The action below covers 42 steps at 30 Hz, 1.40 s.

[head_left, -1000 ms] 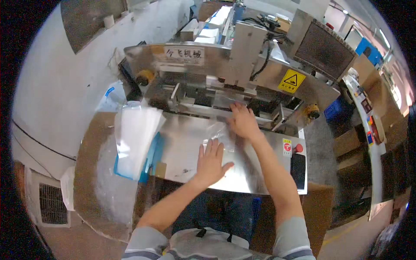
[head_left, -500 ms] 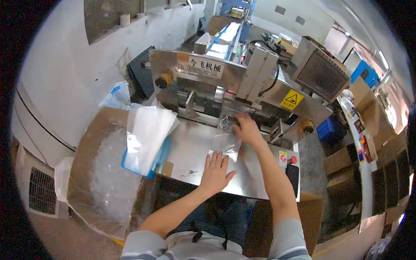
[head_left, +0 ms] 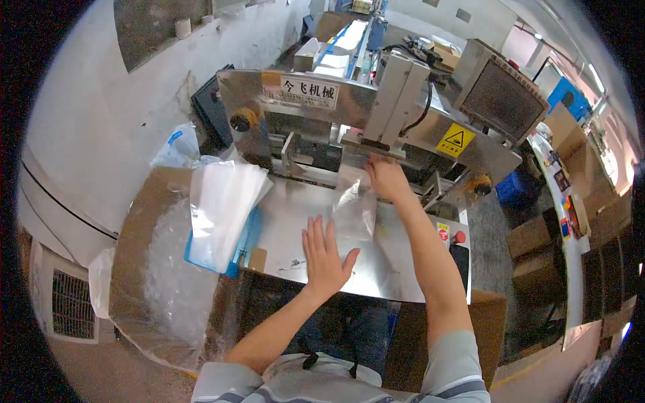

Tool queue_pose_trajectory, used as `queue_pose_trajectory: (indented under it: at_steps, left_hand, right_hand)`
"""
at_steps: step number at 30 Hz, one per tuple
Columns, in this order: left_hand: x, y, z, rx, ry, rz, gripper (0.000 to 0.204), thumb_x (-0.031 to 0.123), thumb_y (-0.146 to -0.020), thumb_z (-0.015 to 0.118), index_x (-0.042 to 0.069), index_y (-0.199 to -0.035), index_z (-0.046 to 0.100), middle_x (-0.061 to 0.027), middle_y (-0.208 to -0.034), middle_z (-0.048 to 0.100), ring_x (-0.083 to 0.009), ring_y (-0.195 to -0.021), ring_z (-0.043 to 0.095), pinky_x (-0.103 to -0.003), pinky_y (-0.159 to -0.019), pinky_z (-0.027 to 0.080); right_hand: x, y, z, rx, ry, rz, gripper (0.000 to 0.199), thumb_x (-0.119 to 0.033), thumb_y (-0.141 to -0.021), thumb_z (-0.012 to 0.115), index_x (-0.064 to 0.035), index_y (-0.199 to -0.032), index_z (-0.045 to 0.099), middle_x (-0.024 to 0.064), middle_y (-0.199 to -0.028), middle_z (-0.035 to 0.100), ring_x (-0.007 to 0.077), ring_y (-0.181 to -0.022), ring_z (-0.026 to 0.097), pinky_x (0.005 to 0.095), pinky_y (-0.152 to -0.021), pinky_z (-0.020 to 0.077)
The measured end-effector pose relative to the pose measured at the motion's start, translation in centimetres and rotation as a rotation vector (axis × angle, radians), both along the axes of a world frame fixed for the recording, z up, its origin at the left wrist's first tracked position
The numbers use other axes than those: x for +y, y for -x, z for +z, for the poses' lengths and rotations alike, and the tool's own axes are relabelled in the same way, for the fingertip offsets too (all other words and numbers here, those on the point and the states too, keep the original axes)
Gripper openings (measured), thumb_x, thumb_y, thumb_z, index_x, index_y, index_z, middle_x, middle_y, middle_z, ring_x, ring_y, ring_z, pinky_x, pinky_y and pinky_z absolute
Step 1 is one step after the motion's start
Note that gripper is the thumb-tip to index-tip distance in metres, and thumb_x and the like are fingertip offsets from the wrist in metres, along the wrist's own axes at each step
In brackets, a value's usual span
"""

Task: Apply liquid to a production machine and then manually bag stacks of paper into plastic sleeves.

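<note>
A clear plastic bag (head_left: 355, 209) lies on the steel worktop (head_left: 282, 232), its far end at the slot of a metal machine (head_left: 359, 101). At the bag's far right edge, my right hand (head_left: 388, 178) is closed on the film with bent fingers; the fingertips are partly hidden. My left hand (head_left: 324, 260) lies flat with its fingers spread, left of the bag's near end and holding nothing. A fanned stack of translucent plastic bags (head_left: 224, 208) rests on a blue tray (head_left: 252, 232) at the worktop's left side.
Left of the worktop stands a cardboard box (head_left: 134, 269) lined with plastic and filled with clear bags (head_left: 178, 275). A red button (head_left: 459, 237) and a dark phone-like slab (head_left: 459, 262) are at the right edge. Above the machine, a screen box (head_left: 500, 97) juts out.
The bag now lies flatter and straighter, its far end against the machine. My left hand has come off the bag, slightly leftward. My right hand has shifted slightly toward the machine.
</note>
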<state>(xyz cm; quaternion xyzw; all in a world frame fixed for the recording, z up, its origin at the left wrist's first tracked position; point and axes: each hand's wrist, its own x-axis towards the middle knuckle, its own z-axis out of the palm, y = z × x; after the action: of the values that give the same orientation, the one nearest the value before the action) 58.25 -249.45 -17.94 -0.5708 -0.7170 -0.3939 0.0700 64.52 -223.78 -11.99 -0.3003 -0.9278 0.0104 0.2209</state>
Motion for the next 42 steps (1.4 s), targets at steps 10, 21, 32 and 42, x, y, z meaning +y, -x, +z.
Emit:
queue_pose_trajectory:
  at_steps: [10, 21, 32, 42]
  left_hand:
    - [-0.2, 0.3, -0.7, -0.087, -0.027, -0.008, 0.084, 0.043, -0.091, 0.057, -0.007, -0.146, 0.02, -0.0327, -0.149, 0.021, -0.0494, -0.14, 0.018, -0.06, -0.112, 0.013]
    - [0.2, 1.0, -1.6, -0.185, -0.089, -0.1, 0.075, 0.036, -0.094, 0.055, -0.01, -0.144, 0.022, -0.0337, -0.147, 0.025, -0.049, -0.138, 0.024, -0.052, -0.114, 0.02]
    - [7.2, 4.6, -0.5, -0.879, 0.016, -0.047, 0.076, 0.048, -0.096, 0.049, -0.008, -0.143, 0.031, -0.0295, -0.143, 0.04, -0.0377, -0.134, 0.04, -0.038, -0.11, 0.031]
    - [7.0, 3.8, 3.1, -1.28, 0.046, -0.146, 0.052, 0.026, -0.075, 0.083, -0.002, -0.105, 0.052, -0.0098, -0.096, 0.059, -0.0168, -0.093, 0.059, -0.029, -0.078, 0.048]
  right_hand:
    - [-1.4, -2.7, -1.8, 0.123, 0.258, -0.079, 0.037, -0.023, -0.095, 0.05, 0.0038, -0.12, 0.055, 0.0253, -0.117, 0.06, 0.0407, -0.112, 0.055, 0.0452, -0.097, 0.0429]
    - [-13.1, -8.9, -6.0, 0.788, 0.947, -0.186, 0.043, -0.025, -0.099, 0.054, -0.001, -0.135, 0.048, 0.01, -0.129, 0.056, 0.0181, -0.116, 0.054, 0.0304, -0.098, 0.0437]
    - [-11.4, -5.5, -6.0, 0.791, 0.937, -0.305, 0.067, -0.041, -0.092, 0.059, 0.008, -0.136, 0.043, 0.0232, -0.127, 0.058, 0.028, -0.116, 0.057, 0.035, -0.099, 0.0416]
    - [-13.9, -5.7, -3.5, 0.951, 1.04, -0.163, 0.054, -0.036, -0.094, 0.058, -0.0017, -0.135, 0.048, 0.014, -0.122, 0.061, 0.026, -0.112, 0.058, 0.035, -0.096, 0.0435]
